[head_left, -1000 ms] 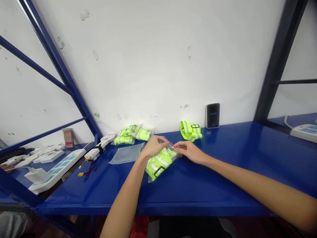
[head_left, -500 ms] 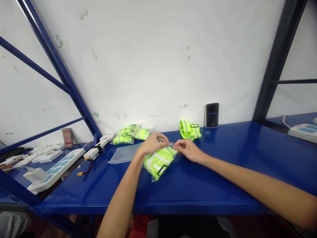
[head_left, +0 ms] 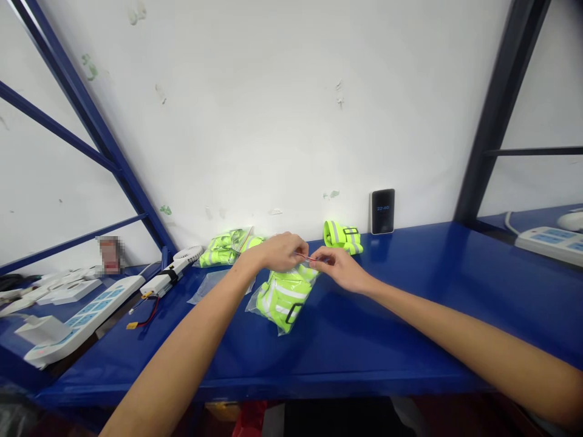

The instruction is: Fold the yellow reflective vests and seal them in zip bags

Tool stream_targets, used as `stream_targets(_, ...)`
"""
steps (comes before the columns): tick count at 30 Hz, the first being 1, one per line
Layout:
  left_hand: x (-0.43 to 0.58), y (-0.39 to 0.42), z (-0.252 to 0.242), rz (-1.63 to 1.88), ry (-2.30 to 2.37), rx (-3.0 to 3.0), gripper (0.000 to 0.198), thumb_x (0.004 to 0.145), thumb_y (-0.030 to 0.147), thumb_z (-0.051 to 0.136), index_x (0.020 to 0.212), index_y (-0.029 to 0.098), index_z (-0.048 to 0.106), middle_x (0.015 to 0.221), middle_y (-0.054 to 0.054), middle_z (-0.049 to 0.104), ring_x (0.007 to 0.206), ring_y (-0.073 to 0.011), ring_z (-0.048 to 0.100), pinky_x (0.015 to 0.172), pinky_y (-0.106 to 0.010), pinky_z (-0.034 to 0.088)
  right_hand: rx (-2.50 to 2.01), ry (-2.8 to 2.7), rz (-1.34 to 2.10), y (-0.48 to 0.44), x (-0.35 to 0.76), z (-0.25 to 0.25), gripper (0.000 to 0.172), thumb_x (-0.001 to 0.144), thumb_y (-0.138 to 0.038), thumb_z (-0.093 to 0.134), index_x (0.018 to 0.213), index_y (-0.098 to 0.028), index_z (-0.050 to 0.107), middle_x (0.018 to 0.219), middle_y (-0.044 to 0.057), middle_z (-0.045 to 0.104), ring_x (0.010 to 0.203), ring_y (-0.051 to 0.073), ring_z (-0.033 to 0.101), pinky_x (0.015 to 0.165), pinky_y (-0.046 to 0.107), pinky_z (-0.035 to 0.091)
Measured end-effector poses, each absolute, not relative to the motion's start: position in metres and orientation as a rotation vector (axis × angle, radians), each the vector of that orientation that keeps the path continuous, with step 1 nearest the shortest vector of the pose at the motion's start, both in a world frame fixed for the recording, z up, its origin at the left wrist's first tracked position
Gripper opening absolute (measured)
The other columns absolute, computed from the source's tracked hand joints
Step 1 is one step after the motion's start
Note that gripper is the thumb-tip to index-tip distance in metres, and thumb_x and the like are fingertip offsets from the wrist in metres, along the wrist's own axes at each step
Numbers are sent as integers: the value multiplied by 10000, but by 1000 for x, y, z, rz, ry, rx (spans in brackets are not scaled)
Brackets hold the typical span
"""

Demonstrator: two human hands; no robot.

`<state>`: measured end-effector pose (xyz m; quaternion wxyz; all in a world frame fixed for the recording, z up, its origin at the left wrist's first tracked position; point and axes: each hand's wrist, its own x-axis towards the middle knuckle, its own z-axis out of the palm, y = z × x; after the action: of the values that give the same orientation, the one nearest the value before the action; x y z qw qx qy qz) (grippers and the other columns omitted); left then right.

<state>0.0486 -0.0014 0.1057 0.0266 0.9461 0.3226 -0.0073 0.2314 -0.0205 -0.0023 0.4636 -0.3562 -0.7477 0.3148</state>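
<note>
A clear zip bag [head_left: 285, 297] holds a folded neon-yellow reflective strap with grey-white stripes and a black buckle. My left hand [head_left: 285, 250] pinches the bag's top edge from the left, its fingertips close to the right hand. My right hand [head_left: 339, 267] grips the right end of the same red-lined edge between thumb and fingers. Below both hands the bag hangs tilted over the blue table [head_left: 364, 340]. Behind the right hand lies a loose rolled reflective strap [head_left: 341, 235] with a black buckle. My left forearm partly covers a flat clear bag [head_left: 204, 287].
Filled bags of neon straps [head_left: 221, 247] lie by the wall. A phone-like device [head_left: 382, 211] leans there, showing 22:40. At left are a small white fan [head_left: 187, 254], a wired connector [head_left: 143, 318] and a power strip [head_left: 86, 318]. Another power strip [head_left: 553, 243] sits at right.
My left hand has slid along the bag's top edge towards the right hand, its forearm now more slanted. The right hand keeps its grip. The whole view has shifted slightly.
</note>
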Motion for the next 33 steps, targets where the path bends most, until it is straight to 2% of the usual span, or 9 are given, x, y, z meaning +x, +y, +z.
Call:
stream_targets(5, 56, -1, 104, -93, 1120, 2928, 174, 759, 277, 533, 781, 187, 681, 712, -37, 665, 617, -140, 525, 565, -256, 331, -874, -1800, 793, -23, 229, -3, 246, 834, -399, 606, 814, -163, 672, 721, 19, 626, 650, 145, 502, 608, 265, 376)
stream_targets(10, 59, -1, 99, -93, 1148, 2928, 233, 812, 346, 524, 888, 232, 712, 804, -47, 702, 680, -163, 567, 600, -262, 351, -884, -1767, 905, -21, 231, -8, 282, 800, -439, 646, 834, -161, 681, 750, 28, 643, 688, 163, 541, 641, 278, 403)
stream_targets(20, 61, 0, 94, -96, 1084, 2991, 216, 801, 258, 493, 840, 201, 698, 733, -49, 688, 652, -169, 575, 571, -262, 336, -920, -1774, 805, -20, 226, -9, 334, 815, -486, 617, 764, -159, 659, 667, 8, 595, 604, 135, 476, 571, 262, 354)
stream_targets(24, 57, 3, 93, -37, 1023, 3018, 225, 814, 274, 466, 832, 200, 678, 731, -45, 679, 648, -169, 562, 579, -264, 335, -902, -1680, 996, -18, 230, -9, 326, 761, -478, 678, 813, -157, 687, 760, 37, 654, 693, 169, 563, 631, 280, 440)
stream_targets(27, 51, 4, 92, -7, 1012, 3012, 226, 824, 277, 455, 844, 197, 665, 784, -45, 688, 674, -163, 566, 613, -264, 358, -919, -1662, 1179, -19, 239, -9, 336, 781, -474, 659, 859, -148, 694, 810, 60, 675, 747, 191, 615, 681, 303, 485)
stream_targets(29, 49, 4, 91, -13, 1011, 3013, 226, 829, 266, 449, 863, 192, 660, 813, -49, 689, 703, -161, 571, 636, -265, 369, -965, -1753, 1074, -20, 243, -9, 325, 819, -466, 621, 818, -148, 689, 723, 44, 649, 687, 176, 599, 653, 294, 469)
stream_targets(33, 51, 5, 91, -83, 1097, 3003, 224, 836, 303, 473, 905, 203, 661, 845, -55, 686, 723, -165, 572, 626, -263, 357, -982, -1885, 698, -20, 241, -10, 302, 874, -430, 556, 770, -165, 658, 603, -6, 548, 559, 130, 482, 531, 258, 364)
